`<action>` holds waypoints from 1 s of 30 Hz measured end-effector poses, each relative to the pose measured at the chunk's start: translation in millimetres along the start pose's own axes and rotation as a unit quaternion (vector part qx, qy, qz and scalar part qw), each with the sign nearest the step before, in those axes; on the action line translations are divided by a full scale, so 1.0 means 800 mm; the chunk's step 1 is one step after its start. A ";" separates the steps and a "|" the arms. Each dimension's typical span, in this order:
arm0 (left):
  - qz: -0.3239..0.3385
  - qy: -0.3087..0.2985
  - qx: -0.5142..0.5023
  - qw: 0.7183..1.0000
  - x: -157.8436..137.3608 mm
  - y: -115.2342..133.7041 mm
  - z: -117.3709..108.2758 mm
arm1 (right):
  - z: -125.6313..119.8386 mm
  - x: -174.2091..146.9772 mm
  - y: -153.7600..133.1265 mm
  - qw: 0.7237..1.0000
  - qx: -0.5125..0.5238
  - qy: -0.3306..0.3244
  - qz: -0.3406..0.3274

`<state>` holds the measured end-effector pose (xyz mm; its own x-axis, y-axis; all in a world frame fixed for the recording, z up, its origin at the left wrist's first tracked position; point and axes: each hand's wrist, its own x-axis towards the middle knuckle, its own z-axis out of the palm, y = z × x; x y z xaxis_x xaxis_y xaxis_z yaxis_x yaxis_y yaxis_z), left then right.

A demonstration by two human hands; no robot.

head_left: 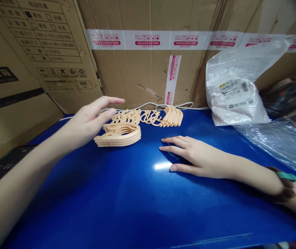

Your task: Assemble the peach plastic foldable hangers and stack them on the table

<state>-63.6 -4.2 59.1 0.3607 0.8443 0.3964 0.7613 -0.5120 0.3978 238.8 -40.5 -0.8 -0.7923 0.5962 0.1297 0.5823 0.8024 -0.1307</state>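
Observation:
My left hand (92,114) hovers just above and left of the beige plastic pieces, its thumb and fingers apart and nothing visible in it. Below its fingers is a neat stack of curved beige plastic parts (119,140), shaped like clothes hanger bodies. Behind that stack lie several smaller beige pieces (127,117), partly hidden by my left fingers. Hook-shaped beige pieces (150,117) lie in the middle, beside a row of curved beige arms (172,117). On the blue table my right hand (191,155) rests with its fingers stretched out, holding nothing.
A blue glossy tabletop (127,200) spans the foreground. Cardboard boxes (142,76) wall in the back and left. At the right stand a filled clear plastic bag (236,100) and a flat clear plastic sheet (279,141). A white cable (186,104) runs along the back edge.

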 end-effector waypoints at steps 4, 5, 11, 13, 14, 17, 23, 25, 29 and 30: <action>0.147 -0.064 0.080 0.984 -0.017 0.023 0.043 | -0.002 0.000 -0.003 0.999 -0.029 0.010 0.007; 0.162 -0.099 0.103 0.976 -0.023 0.028 0.055 | -0.003 0.000 -0.003 0.999 -0.045 0.016 0.014; 0.192 -0.207 0.098 0.954 -0.046 0.040 0.095 | -0.021 -0.001 0.003 0.988 -0.120 0.012 0.094; 0.187 -0.215 0.096 0.954 -0.047 0.038 0.096 | -0.025 -0.001 0.009 0.984 -0.123 0.016 0.124; 0.187 -0.216 0.097 0.953 -0.046 0.037 0.096 | -0.027 0.000 0.012 0.982 -0.122 0.021 0.139; 0.191 -0.217 0.104 0.951 -0.044 0.036 0.095 | -0.035 0.002 0.024 0.976 -0.116 0.036 0.183; 0.204 -0.208 0.104 0.951 -0.044 0.038 0.095 | -0.051 0.019 0.064 0.957 -0.123 0.028 0.262; 0.203 -0.214 0.112 0.949 -0.045 0.038 0.095 | -0.052 0.027 0.083 0.946 -0.129 0.036 0.295; 0.201 -0.225 0.126 0.945 -0.046 0.040 0.093 | -0.050 0.046 0.118 0.954 -0.109 0.042 0.275; 0.200 -0.226 0.127 0.945 -0.046 0.040 0.093 | -0.049 0.051 0.122 0.957 -0.111 0.048 0.263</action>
<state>-12.7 -39.7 -4.2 0.7960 0.6027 0.0552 0.6002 -0.7979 0.0564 270.5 63.7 30.5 -0.3647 0.9105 0.1947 0.9288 0.3704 0.0078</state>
